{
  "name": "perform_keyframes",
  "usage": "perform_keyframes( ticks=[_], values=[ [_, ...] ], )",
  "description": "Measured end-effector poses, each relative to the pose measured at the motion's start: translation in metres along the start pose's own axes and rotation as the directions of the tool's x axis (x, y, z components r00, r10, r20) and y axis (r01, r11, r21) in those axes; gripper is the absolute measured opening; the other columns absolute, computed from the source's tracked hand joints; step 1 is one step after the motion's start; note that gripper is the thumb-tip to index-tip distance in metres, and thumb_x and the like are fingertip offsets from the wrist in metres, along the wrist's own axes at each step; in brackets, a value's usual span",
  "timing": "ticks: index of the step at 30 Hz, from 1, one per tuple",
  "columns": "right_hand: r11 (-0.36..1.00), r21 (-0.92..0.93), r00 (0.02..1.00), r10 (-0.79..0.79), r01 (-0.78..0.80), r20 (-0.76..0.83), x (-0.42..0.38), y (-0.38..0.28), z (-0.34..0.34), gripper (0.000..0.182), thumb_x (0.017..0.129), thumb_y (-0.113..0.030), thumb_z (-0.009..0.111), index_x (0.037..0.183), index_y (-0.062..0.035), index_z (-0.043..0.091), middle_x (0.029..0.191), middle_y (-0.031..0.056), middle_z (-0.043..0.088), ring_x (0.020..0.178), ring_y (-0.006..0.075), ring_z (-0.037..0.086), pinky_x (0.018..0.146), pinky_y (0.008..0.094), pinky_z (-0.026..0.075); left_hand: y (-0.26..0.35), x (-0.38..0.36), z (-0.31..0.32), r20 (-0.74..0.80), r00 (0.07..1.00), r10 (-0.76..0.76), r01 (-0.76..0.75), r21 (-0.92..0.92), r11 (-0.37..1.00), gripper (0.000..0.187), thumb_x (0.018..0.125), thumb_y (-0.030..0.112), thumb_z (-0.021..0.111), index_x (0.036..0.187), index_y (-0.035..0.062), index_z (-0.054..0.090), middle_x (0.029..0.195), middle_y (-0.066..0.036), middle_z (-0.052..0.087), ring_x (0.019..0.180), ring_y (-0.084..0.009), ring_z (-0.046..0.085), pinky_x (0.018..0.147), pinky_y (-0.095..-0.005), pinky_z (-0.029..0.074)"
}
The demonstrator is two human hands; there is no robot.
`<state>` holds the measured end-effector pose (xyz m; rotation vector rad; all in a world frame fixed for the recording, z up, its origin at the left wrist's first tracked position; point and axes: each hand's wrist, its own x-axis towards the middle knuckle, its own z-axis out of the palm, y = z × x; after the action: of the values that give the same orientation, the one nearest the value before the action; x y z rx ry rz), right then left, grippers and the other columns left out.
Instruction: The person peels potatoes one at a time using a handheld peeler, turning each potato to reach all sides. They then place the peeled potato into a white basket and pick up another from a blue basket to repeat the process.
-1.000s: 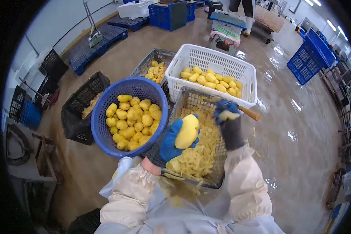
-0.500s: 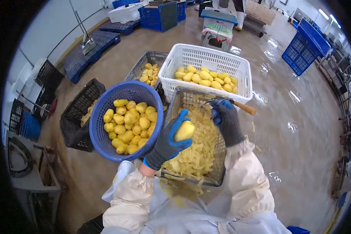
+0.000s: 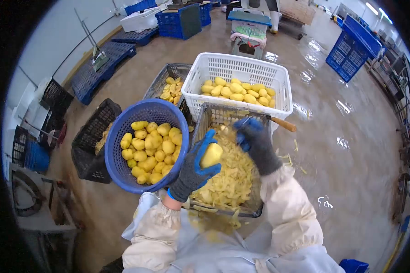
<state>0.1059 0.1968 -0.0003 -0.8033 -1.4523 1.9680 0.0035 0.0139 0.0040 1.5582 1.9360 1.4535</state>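
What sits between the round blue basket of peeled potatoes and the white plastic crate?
In the head view, a dark grey mesh crate holding yellow potato pieces lies between them.

I see 3 containers hemming my hands: blue basket (image 3: pixel 123 119) at left, white crate (image 3: pixel 241 68) ahead, grey peel crate (image 3: pixel 209 116) beneath. Open wet floor (image 3: pixel 346 159) lies at right, past the peeler's wooden handle (image 3: pixel 283 123).

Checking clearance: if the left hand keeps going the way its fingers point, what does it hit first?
Probably the right hand holding the peeler; the left hand, gripping a potato, points up-right toward it. Depth is unclear.
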Motion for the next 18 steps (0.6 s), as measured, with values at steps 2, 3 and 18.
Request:
perform_keyframes(
  ticks=[2,3,18],
  values=[
    [0.991,-0.012,0.961,0.131,-0.132,0.246,-0.024,-0.001,0.021,0.017,0.086,-0.021,0.061,0.085,-0.0044,0.062,0.059,0.0004,0.054,0.044,0.0076,0.048,0.039,0.0180,0.034,-0.009,-0.002,0.002,-0.015,1.000,0.004,-0.003,0.027,1.000,0.081,0.068,0.012,0.073,0.139,0.0030,0.035,0.120,-0.020,0.054,0.111,-0.0340,0.052,0.097,-0.0396,0.039],
    [0.987,-0.117,0.979,0.127,-0.109,0.160,-0.012,0.005,0.011,0.016,0.086,-0.020,0.062,0.085,-0.0037,0.061,0.060,0.0011,0.056,0.045,0.0078,0.049,0.039,0.0184,0.035,-0.008,-0.003,0.002,-0.003,1.000,0.001,-0.001,0.030,1.000,0.081,0.068,0.012,0.073,0.139,0.0030,0.035,0.120,-0.020,0.054,0.111,-0.0340,0.052,0.097,-0.0396,0.039],
    [0.999,0.040,0.977,-0.028,0.020,0.213,-0.026,-0.005,0.018,0.015,0.086,-0.017,0.063,0.087,-0.0024,0.059,0.067,0.0054,0.060,0.050,0.0103,0.055,0.042,0.0216,0.042,-0.026,-0.005,0.001,0.268,0.860,-0.433,0.306,-0.952,0.018,0.049,0.090,0.036,0.057,0.129,0.0081,0.048,0.115,-0.010,0.058,0.100,-0.0227,0.059,0.083,-0.0334,0.051]
  ],
)
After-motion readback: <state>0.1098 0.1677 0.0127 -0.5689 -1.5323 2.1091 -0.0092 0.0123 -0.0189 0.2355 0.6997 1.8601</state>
